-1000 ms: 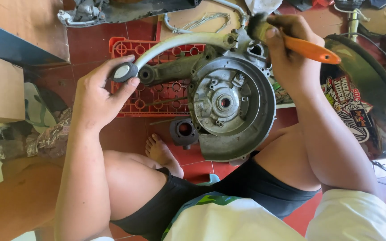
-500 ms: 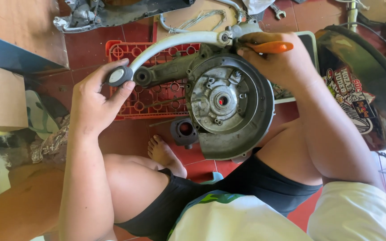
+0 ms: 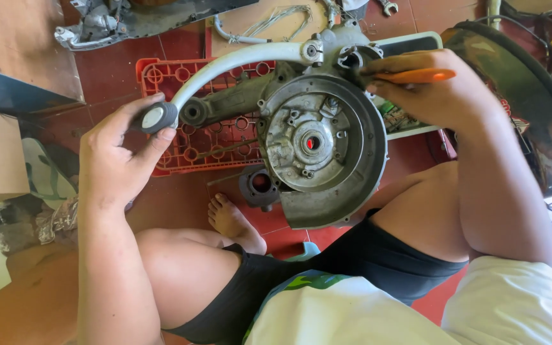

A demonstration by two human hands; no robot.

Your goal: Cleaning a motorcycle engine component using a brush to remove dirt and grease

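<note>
Screwdriver (image 3: 416,76) | lies level (orange handle right) | tip left at engine case (image 3: 321,147)

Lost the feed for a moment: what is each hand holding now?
Left hand: closed on the rubber end of the curved lever.
Right hand: closed on the orange-handled tool at the engine casing.

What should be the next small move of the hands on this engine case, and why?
Probably keep the left hand steady on the rubber end of the curved lever and press the orange-handled tool a little deeper into the round opening at the top of the engine case. The right hand already aims the tool there, though its tip is hidden.
</note>
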